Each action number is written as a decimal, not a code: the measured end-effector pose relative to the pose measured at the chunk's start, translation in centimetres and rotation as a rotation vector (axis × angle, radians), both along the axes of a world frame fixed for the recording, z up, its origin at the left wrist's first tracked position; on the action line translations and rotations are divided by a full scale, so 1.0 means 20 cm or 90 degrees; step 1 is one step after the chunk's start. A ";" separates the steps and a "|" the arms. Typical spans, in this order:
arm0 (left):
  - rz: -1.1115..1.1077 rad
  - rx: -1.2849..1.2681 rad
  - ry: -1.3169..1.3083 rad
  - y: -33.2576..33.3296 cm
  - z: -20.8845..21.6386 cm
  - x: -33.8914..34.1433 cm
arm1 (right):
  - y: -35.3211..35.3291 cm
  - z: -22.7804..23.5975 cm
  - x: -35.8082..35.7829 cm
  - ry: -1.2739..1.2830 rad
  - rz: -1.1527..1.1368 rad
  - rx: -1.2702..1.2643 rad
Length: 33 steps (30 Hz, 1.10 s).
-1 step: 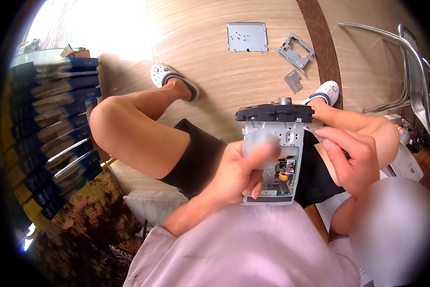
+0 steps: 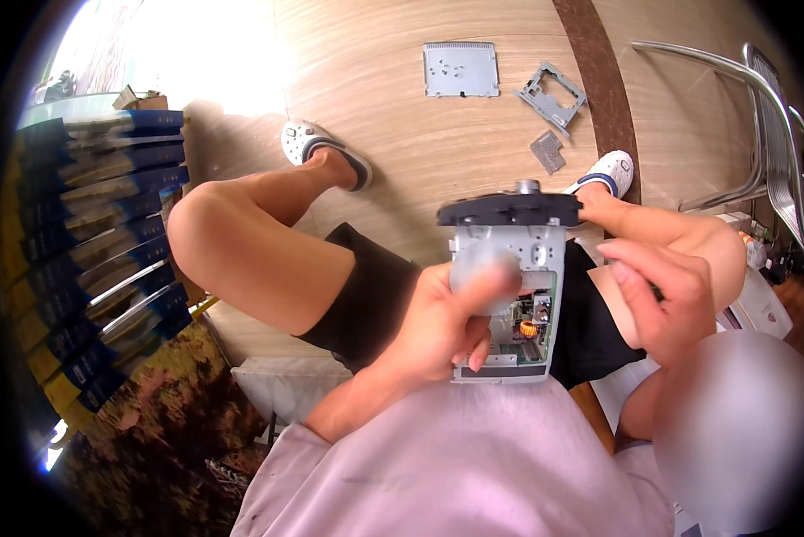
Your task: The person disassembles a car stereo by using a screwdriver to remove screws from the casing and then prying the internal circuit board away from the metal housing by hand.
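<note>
Head view, left hand (image 2: 440, 315) gripping device (image 2: 540, 254), right hand (image 2: 675, 295) curled nearby

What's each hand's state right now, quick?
Left hand: closed, holding the unit.
Right hand: fingers curled, beside the unit; can't tell if it holds anything.

Bright light (image 2: 214, 54) is shining on the tan floor (image 2: 366, 67). A brown stripe (image 2: 601, 76) is crossing it. A metal chair (image 2: 781, 157) is standing at the right.
</note>
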<state>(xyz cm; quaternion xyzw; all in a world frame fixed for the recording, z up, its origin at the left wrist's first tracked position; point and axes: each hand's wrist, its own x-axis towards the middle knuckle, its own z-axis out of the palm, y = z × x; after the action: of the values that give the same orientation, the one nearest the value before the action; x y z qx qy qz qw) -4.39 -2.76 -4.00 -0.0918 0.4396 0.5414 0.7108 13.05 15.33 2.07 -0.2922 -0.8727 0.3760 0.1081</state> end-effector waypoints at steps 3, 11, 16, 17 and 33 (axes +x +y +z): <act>0.021 -0.015 0.014 0.00 0.01 0.00 | 0.01 0.01 0.03 0.068 -0.027 0.014; 0.031 -0.003 0.011 0.00 -0.03 0.04 | -0.13 -0.19 -0.12 0.116 0.049 0.040; 0.040 0.000 -0.002 0.02 -0.04 0.06 | -0.14 -0.24 -0.12 0.101 0.029 0.080; 0.035 0.003 -0.003 0.02 -0.04 0.05 | -0.14 -0.24 -0.12 0.096 0.030 0.085; 0.002 0.007 0.034 0.01 -0.02 0.02 | -0.13 -0.26 -0.13 0.109 0.040 0.111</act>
<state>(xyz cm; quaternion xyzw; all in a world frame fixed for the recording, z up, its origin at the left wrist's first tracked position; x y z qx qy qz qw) -3.92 -2.50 -4.39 -0.0741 0.4554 0.5470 0.6985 10.51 12.76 -3.07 -0.2213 -0.8984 0.3250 0.1954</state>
